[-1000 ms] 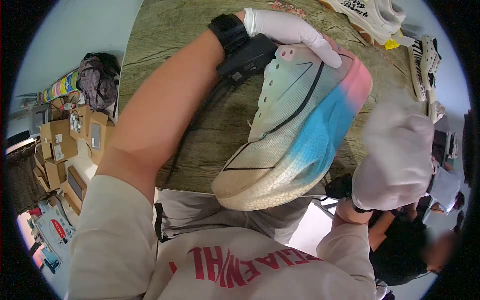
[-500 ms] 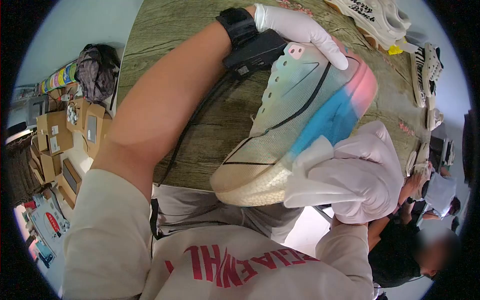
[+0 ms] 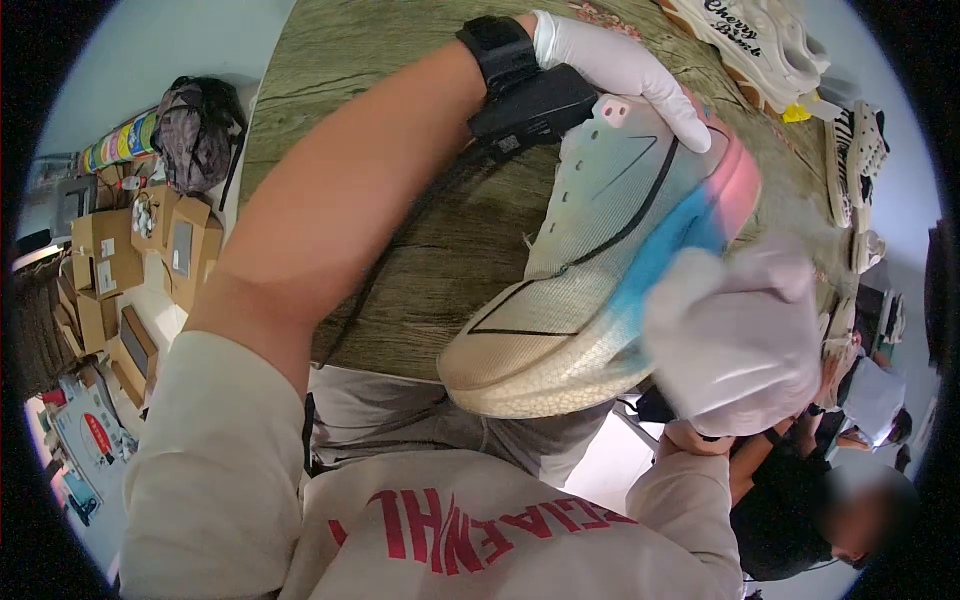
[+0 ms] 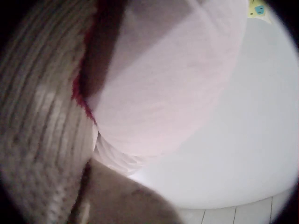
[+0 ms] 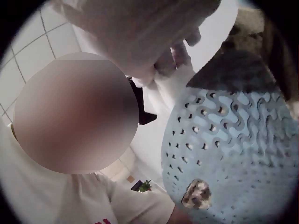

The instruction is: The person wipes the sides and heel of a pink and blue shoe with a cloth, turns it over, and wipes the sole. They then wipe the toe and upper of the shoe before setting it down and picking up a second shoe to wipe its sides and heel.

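Observation:
A running shoe in cream, blue and pink is held on its side above the near table edge, toe toward the person. My white-gloved left hand grips it at the heel collar, thumb lying on the outside; its other fingers are hidden. Also gloved, my right hand holds a bunched white wipe close by the midsole, blurred in the head view. In the right wrist view, the shoe's light-blue patterned outsole shows a worn patch, with the gloved fingers curled near it. Knit upper fills the left wrist view's left side.
The wooden table bears a white sneaker and patterned shoes along its far right side. Cardboard boxes and a backpack stand at left. Another person sits at right.
My right hand swung in to the shoe's midsole with the wipe, then drew back slightly right. The left hand and shoe shifted a little rightward in the head view.

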The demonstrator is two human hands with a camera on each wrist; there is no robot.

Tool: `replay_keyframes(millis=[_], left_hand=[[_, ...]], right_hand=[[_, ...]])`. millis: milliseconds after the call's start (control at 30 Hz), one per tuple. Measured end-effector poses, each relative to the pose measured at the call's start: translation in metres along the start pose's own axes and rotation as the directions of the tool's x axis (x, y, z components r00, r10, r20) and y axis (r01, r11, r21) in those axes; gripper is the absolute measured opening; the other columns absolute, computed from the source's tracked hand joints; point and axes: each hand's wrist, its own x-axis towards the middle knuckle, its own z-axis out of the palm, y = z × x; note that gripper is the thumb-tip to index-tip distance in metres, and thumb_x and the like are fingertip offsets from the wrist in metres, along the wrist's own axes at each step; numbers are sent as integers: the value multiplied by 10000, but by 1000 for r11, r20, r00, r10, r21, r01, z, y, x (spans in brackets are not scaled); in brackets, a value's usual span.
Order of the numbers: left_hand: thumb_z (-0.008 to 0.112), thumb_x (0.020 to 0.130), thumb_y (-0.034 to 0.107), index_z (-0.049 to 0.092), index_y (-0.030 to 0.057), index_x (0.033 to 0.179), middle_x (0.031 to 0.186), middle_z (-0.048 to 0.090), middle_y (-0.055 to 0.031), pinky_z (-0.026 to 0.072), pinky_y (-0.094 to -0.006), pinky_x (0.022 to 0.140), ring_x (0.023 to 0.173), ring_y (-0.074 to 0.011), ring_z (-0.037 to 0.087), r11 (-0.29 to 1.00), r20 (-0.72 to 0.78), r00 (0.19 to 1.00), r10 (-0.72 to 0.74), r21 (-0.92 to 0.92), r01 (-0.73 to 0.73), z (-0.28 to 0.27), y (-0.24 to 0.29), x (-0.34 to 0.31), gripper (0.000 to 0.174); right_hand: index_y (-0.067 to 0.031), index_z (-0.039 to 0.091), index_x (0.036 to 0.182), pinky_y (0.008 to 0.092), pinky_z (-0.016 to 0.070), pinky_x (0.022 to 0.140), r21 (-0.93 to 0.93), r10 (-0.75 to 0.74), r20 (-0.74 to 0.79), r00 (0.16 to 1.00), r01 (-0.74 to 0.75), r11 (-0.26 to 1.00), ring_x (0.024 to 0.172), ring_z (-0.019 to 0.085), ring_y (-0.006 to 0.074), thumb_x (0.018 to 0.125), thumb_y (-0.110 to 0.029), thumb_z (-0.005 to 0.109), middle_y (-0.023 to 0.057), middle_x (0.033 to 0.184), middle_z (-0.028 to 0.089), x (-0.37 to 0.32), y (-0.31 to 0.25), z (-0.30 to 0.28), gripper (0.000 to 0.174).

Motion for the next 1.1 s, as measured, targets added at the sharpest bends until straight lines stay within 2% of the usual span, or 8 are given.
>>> replay_keyframes(millis=[67, 100, 133, 200, 267, 633, 1033, 1100], left_hand=[[688, 978, 273, 697, 28, 1133, 955, 702, 9, 527, -207, 667, 754, -52, 643, 999, 13, 999, -37, 2, 37, 0, 6, -5, 290], [690, 977, 276, 702, 32, 1130, 939, 701, 16, 527, -210, 667, 746, -53, 642, 997, 28, 997, -75, 7, 75, 0, 10, -7, 288], [690, 977, 276, 702, 32, 1130, 939, 701, 16, 527, -210, 667, 746, -53, 642, 997, 28, 997, -73, 6, 72, -6, 16, -8, 288], [689, 976, 266, 699, 33, 1160, 960, 716, 15, 536, -212, 683, 751, -57, 654, 963, 552, 833, -45, -199, 183, -22, 27, -7, 297], [690, 975, 265, 698, 32, 1171, 987, 725, -3, 543, -220, 698, 771, -67, 665, 978, 299, 953, -47, -181, 105, -5, 6, -2, 305], [711, 959, 359, 693, 162, 1019, 761, 584, 120, 370, -172, 501, 593, 38, 472, 974, -86, 996, 1, 227, 18, 7, 1, 6, 207], [691, 972, 271, 656, 126, 990, 793, 553, 107, 479, -217, 731, 737, -4, 537, 993, -122, 991, -58, 91, 69, 9, -3, 9, 150], [750, 932, 363, 689, 172, 933, 705, 507, 125, 349, -179, 468, 549, 16, 442, 990, -125, 992, -37, 132, 53, 8, -4, 7, 200]], right_hand=[[0, 654, 1077, 350, 469, 709, 43, 244, -483, 841, -255, 966, 763, 574, 221, 861, -290, 655, 110, 865, 627, -59, 75, -25, 362], [-3, 563, 1245, 378, 483, 741, 611, 596, -693, 405, -109, 784, 738, 548, 215, 921, -295, 614, 106, 893, 613, -1, -5, 19, 439], [-3, 563, 1245, 378, 483, 741, 610, 595, -693, 407, -110, 785, 738, 548, 215, 921, -295, 614, 106, 893, 613, 4, -10, 9, 439], [13, 658, 1078, 369, 449, 729, -138, 335, -156, 929, -356, 924, 747, 543, 221, 963, -418, 610, 104, 847, 611, 5, -14, -10, 449], [10, 680, 959, 365, 428, 704, -62, 171, -99, 980, -178, 982, 738, 542, 229, 944, -441, 628, 96, 813, 606, 29, -37, 8, 454], [-7, 689, 744, 356, 382, 656, 50, -6, 8, 1000, 6, 999, 718, 534, 245, 905, -486, 656, 77, 748, 592, 36, -41, 15, 507], [-106, 742, 701, 336, 407, 648, 25, 13, 62, 998, -15, 1000, 737, 543, 238, 727, -421, 671, 30, 754, 594, 39, -42, 13, 324], [-164, 783, 724, 326, 437, 654, -18, 22, 91, 996, -20, 1000, 756, 553, 230, 618, -365, 675, 4, 775, 601, 39, -42, 10, 252]])
